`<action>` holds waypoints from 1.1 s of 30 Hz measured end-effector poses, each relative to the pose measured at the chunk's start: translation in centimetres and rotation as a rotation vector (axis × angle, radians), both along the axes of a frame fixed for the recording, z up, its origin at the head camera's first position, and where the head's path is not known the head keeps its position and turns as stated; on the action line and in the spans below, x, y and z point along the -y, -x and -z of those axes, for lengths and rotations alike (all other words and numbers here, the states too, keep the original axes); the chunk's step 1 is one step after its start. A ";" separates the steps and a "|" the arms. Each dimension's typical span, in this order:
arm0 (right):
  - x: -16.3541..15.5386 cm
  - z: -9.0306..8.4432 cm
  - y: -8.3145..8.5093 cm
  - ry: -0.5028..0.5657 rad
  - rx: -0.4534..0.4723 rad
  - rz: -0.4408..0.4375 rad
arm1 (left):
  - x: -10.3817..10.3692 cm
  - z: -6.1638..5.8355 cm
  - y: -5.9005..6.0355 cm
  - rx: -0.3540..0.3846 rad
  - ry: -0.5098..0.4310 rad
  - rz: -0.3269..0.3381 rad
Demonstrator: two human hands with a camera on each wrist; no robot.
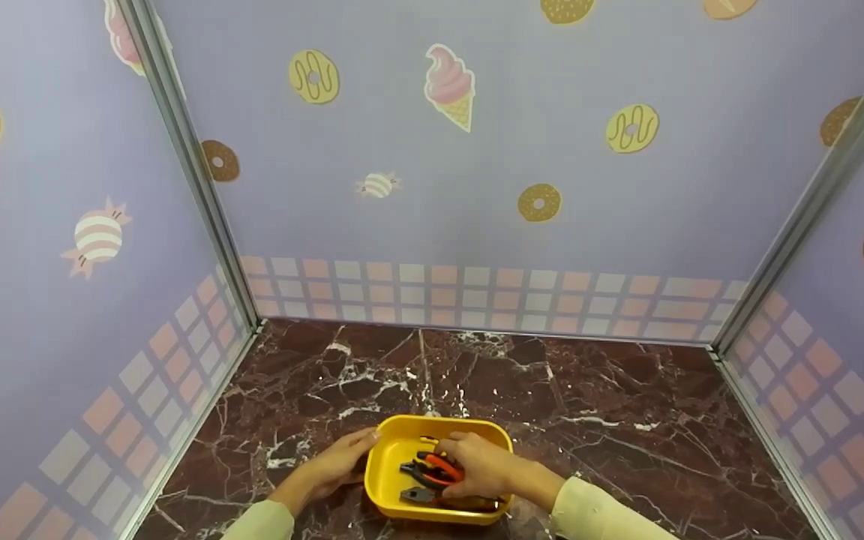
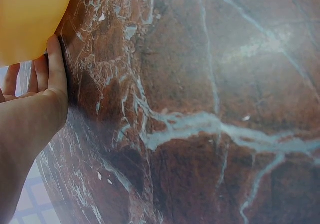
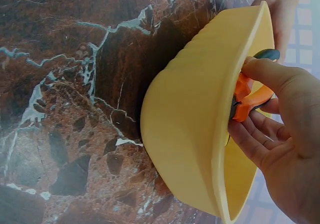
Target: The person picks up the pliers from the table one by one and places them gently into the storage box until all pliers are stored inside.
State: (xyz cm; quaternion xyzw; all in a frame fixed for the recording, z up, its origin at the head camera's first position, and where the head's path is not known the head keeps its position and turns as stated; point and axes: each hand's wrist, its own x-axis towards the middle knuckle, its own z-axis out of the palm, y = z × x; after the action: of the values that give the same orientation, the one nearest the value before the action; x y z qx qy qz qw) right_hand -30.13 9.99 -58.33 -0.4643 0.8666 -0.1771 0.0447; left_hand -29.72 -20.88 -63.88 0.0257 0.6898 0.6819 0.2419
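A yellow plastic bin stands on the marbled surface with hand tools inside. My right hand reaches over its right side and grips pliers with orange-and-black handles, thumb on one side and fingers on the other. The jaws of these pliers point left in the head view. Nearer me in the bin lies a second pair of pliers with a dark head, its handles partly hidden beneath my hand. My left hand rests against the bin's left side, fingers extended along the wall in the left wrist view.
Dark red marbled tabletop with white veins spreads around the bin. Lilac panels printed with sweets and pink-and-white squares enclose it at the back, left and right. Metal posts stand in the corners.
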 end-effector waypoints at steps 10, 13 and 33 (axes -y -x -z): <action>0.0 0.5 0.0 0.020 -0.002 0.015 | 0.0 -0.2 -0.3 -0.011 -0.032 0.017; 0.0 0.7 -0.1 0.019 0.002 0.021 | 0.0 -0.2 -0.4 -0.012 -0.034 0.017; -1.6 0.1 0.0 0.004 -0.055 0.024 | 0.1 0.0 -0.1 -0.012 -0.030 0.031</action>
State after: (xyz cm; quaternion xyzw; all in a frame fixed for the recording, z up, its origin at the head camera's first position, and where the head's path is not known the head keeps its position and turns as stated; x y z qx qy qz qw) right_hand -30.10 11.55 -58.41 -0.4586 0.8727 -0.1666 0.0180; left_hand -29.65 -21.03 -63.92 0.0439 0.6804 0.6883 0.2478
